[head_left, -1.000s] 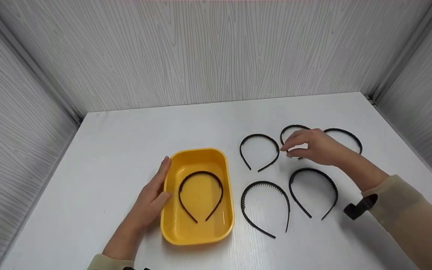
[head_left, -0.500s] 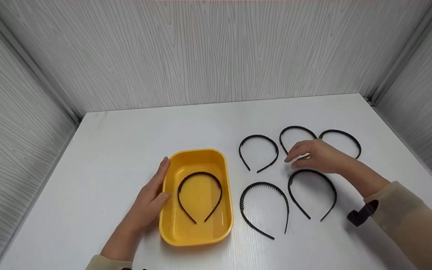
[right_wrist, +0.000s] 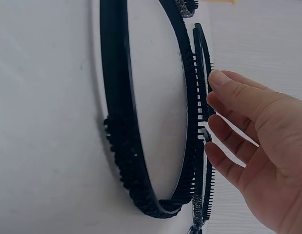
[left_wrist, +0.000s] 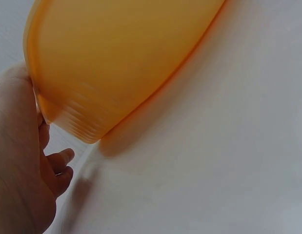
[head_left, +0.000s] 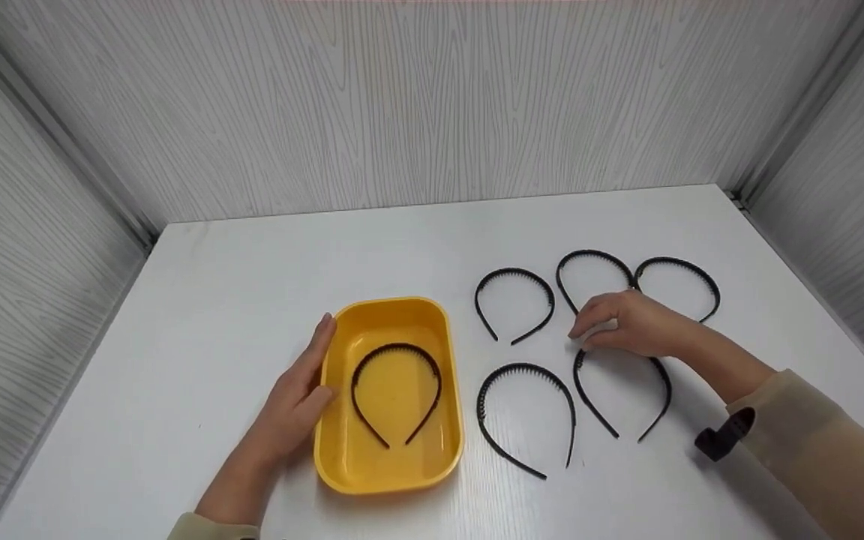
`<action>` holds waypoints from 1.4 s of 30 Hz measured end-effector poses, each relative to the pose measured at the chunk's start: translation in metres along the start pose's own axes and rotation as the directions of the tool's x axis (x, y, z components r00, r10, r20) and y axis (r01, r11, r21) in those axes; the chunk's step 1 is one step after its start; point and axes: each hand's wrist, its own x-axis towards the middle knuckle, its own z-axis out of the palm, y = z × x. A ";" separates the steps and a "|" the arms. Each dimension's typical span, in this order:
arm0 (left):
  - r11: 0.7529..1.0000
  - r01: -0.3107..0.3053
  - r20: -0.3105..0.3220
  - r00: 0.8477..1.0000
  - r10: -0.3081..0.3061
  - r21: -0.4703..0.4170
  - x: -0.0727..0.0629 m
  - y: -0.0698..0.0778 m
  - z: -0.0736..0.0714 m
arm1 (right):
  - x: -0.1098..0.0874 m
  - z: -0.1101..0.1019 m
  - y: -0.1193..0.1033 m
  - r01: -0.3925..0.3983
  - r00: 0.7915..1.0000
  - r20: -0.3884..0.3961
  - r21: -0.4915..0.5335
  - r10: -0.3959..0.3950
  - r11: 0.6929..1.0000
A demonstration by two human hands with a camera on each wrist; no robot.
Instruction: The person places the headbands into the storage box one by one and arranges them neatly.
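My left hand [head_left: 298, 401] grips the left rim of a yellow plastic tray [head_left: 456, 420], its thumb over the edge and its fingers along the outer wall. From the left wrist view, the tray's side wall [left_wrist: 116, 53] shows close up. Inside the tray lies one black toothed headband [head_left: 396, 346]. My right hand [head_left: 627, 324] is over the top of another black headband [head_left: 668, 386] and hides part of its arch. In the right wrist view, that hand's thumb and fingers are apart and bent, holding nothing; a headband [right_wrist: 119, 73] fills the middle.
Other black headbands lie to the right of the tray: one nearby at the front [head_left: 526, 367], one behind it [head_left: 514, 271], and two farther back, a middle one [head_left: 589, 253] and a right one [head_left: 715, 289]. Pale wood-grain panels [head_left: 432, 105] stand behind and beside the white table [head_left: 237, 285].
My right hand has come toward the front, from beside the back headbands to over the front right one. The left hand keeps its hold on the tray.
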 end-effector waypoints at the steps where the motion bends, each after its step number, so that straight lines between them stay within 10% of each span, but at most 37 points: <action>1: 1.000 -0.002 0.000 1.000 0.002 -0.002 0.000 0.000 0.000 | 0.000 0.000 0.000 0.000 1.000 0.005 -0.004 0.000 1.000; 42: 1.000 -0.001 -0.006 1.000 0.001 -0.002 0.001 0.000 0.001 | -0.008 0.004 0.009 0.038 0.999 0.031 0.014 -0.038 0.999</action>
